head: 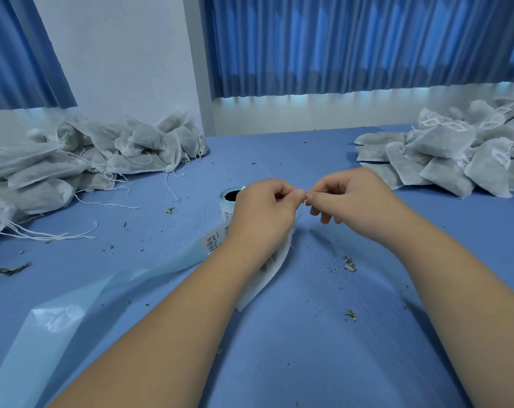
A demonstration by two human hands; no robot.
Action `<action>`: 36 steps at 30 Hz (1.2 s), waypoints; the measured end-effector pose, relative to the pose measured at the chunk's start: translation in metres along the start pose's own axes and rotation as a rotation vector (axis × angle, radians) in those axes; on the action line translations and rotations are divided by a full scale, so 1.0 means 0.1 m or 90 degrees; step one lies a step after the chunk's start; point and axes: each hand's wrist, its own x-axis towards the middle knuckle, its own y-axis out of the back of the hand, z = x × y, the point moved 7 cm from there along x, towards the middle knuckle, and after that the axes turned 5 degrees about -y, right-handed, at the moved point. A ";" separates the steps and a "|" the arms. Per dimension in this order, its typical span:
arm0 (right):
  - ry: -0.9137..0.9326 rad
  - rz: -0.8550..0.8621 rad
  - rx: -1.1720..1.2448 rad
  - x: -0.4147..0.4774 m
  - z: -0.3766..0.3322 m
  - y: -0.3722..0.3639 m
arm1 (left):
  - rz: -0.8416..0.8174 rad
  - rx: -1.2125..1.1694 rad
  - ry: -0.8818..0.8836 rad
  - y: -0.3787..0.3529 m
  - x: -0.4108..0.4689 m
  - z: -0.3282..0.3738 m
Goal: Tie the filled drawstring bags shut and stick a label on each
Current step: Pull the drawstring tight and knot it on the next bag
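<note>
Mid-table (308,348): left hand (261,213) and right hand (347,201) fingers (298,194) pinch drawstring (304,203) between them. Bag (269,278) beneath left wrist, mostly hidden. Label roll (226,199) behind left hand, backing strip (73,313) trailing toward near-left edge. Untied bags (88,154) far-left; labelled bags (455,151) far-right. Leaf crumbs (349,264) scattered.

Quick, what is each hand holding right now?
Left hand: closed, pinching the drawstring of the bag.
Right hand: closed, pinching the same drawstring.

Blue table (308,160), pleated blue curtains (352,45), pale grey bags (444,142), barcode-striped white labels (213,241)
</note>
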 end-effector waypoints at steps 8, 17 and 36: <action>-0.022 -0.012 0.022 -0.01 0.00 -0.01 | -0.031 -0.087 0.071 -0.02 -0.03 -0.04; -0.046 -0.014 0.000 -0.01 0.04 -0.04 | -0.080 -0.151 0.134 -0.08 -0.06 -0.10; 0.036 0.074 -0.019 -0.04 -0.09 0.02 | -0.083 -0.206 0.176 -0.08 -0.04 -0.20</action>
